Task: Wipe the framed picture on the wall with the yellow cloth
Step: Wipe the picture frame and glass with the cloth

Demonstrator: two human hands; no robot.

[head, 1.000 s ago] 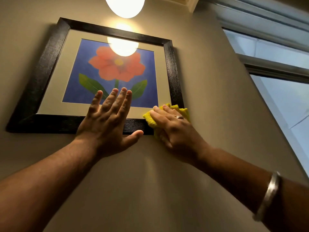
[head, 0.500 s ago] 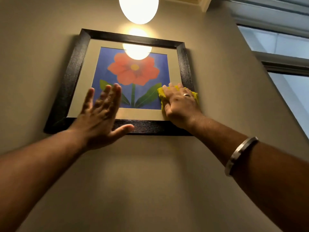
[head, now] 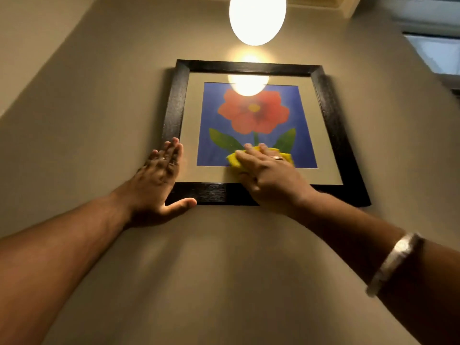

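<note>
— Two hands are showing, both raised to the picture that is hanging on the wall in the upper middle of the view. Where is the cloth sitting?

— It is lying flat on the glass, low in the picture, just under the painted flower's stem. The right hand is pressing on it with its fingers stretched out flat on top, not curled around it. Only yellow edges are peeking out to the left and right of the hand.

— And what is the left hand doing?

— It is resting spread open at the picture's lower left corner, fingers lying up along the left side of the black frame, thumb sticking out under the bottom bar. It is holding nothing.

— Anything else?

— A lamp is glowing at the top centre and reflecting in the glass, and a metal bangle is sitting on the right forearm at the lower right.
</note>
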